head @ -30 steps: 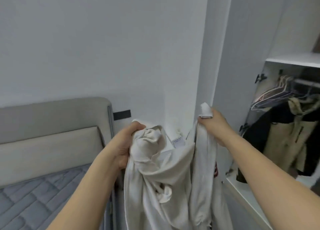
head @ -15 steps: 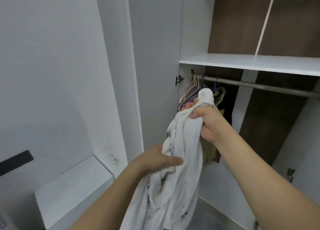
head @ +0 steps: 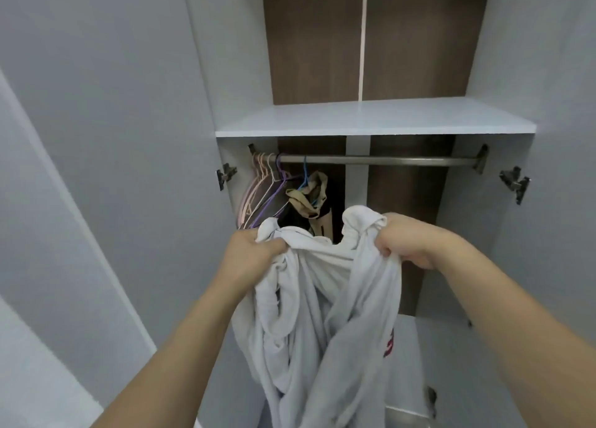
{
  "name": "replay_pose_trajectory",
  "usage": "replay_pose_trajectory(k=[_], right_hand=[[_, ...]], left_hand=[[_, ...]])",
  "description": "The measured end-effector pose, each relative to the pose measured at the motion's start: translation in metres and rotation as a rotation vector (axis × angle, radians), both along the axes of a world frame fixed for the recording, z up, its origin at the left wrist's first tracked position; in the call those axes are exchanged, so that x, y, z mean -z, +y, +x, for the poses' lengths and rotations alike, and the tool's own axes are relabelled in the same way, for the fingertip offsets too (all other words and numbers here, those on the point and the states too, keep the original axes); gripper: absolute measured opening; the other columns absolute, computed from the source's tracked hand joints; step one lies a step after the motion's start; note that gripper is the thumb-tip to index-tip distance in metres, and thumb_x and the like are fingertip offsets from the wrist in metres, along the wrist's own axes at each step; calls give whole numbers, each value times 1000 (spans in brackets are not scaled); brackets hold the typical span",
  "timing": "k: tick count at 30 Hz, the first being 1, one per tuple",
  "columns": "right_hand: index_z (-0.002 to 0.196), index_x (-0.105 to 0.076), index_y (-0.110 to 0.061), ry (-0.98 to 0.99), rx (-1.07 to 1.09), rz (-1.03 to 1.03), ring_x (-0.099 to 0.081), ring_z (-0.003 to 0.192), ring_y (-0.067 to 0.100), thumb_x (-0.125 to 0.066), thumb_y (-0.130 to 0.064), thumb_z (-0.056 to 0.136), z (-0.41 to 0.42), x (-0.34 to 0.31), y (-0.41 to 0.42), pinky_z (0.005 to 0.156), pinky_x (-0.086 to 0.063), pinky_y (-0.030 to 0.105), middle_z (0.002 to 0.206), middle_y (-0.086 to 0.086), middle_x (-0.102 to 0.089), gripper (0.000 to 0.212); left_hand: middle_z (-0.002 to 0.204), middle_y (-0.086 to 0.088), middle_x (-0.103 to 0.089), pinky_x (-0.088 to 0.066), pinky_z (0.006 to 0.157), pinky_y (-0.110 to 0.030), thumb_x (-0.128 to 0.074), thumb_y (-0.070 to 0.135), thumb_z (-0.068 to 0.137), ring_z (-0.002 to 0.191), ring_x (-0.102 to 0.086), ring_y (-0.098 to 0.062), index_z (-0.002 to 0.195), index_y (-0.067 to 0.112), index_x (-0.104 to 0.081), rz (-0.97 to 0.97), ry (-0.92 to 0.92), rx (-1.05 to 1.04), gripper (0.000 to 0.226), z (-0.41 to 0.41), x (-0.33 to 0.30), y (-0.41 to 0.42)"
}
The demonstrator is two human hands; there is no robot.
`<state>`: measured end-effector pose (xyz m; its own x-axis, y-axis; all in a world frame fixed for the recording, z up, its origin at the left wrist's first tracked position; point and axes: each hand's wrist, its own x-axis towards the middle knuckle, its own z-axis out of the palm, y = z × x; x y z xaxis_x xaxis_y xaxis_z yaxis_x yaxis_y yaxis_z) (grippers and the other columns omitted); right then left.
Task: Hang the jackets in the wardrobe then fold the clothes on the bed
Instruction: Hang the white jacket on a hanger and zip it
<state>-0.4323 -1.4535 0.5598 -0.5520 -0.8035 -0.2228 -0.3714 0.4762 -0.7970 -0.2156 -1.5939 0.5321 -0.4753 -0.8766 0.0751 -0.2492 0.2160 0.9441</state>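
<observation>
- Holding a white jacket [head: 325,301] bunched between both hands, in front of the open wardrobe [head: 374,121].
- Left hand [head: 254,253] clenches one gathered end; right hand [head: 409,243] clenches the other, fabric poking above the knuckles.
- Cloth sags and twists below the hands: judged soft, limp, light, not fragile.
- Best hold: likely collar or shoulders, once found.
- Spare hangers [head: 261,192] hang above the left hand on the rail [head: 387,160].
</observation>
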Motion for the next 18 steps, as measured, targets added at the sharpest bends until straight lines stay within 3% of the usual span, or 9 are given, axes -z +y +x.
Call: replay_pose_trajectory(k=[2, 4, 6, 8, 9, 13, 15, 18], right_hand=[[74, -47, -13, 215, 59, 96, -45, 64, 17, -43, 1, 86, -14, 13, -13, 52, -34, 25, 75, 6, -50, 19], [68, -44, -11, 225, 145, 139, -42, 57, 17, -44, -2, 85, -25, 27, -25, 51, -30, 24, 68, 6, -48, 19], [76, -52, -7, -86, 210, 131, -53, 64, 21, -52, -12, 77, -32, 37, -30, 60, -37, 25, 74, 9, -58, 6], [100, -63, -7, -442, 176, 78, -69, 87, 27, -62, -27, 75, -47, 49, -35, 76, -49, 31, 95, 10, -72, 33], [110, -65, -10, -498, 128, 59, -70, 94, 26, -65, -33, 75, -55, 56, -39, 79, -53, 35, 102, 11, -73, 41], [113, -67, -26, -308, 18, 87, -70, 91, 10, -78, -44, 63, -89, 84, -67, 81, -54, 28, 104, -5, -73, 55], [110, -65, -39, -201, 8, 83, -67, 98, 4, -82, -44, 56, -106, 100, -85, 89, -52, 26, 107, -16, -70, 57], [103, -60, -44, -211, 45, -23, -64, 99, 1, -83, -31, 55, -135, 131, -106, 82, -54, 20, 100, -18, -69, 54]], left_hand=[[71, -11, -59, -43, 64, -31, -73, 14, 74, 65, -56, -20, 80, -10, -59, 70, 77, 54, 29, -27, 1, -17], [76, -15, -61, -46, 60, -29, -75, 14, 74, 65, -60, -21, 77, -7, -63, 155, 129, 110, 25, -54, 4, -33], [74, -18, -65, -47, 56, -26, -76, 20, 76, 66, -63, -21, 77, -2, -67, 245, 161, 163, 24, -82, 6, -48], [74, -15, -67, -47, 55, -25, -75, 32, 80, 66, -63, -21, 81, 2, -68, 318, 172, 165, 31, -113, 10, -63], [73, -11, -66, -47, 53, -23, -74, 36, 81, 64, -62, -20, 81, 5, -67, 342, 175, 151, 31, -129, 13, -70], [72, -7, -68, -50, 62, -28, -73, 33, 81, 68, -65, -21, 76, 8, -66, 407, 162, 192, 26, -192, 29, -84], [67, -4, -70, -50, 53, -22, -71, 32, 81, 60, -67, -16, 73, 10, -67, 427, 145, 251, 24, -220, 33, -86], [66, -3, -72, -46, 43, -18, -70, 33, 81, 55, -68, -11, 76, 11, -71, 425, 118, 319, 22, -251, 33, -96]])
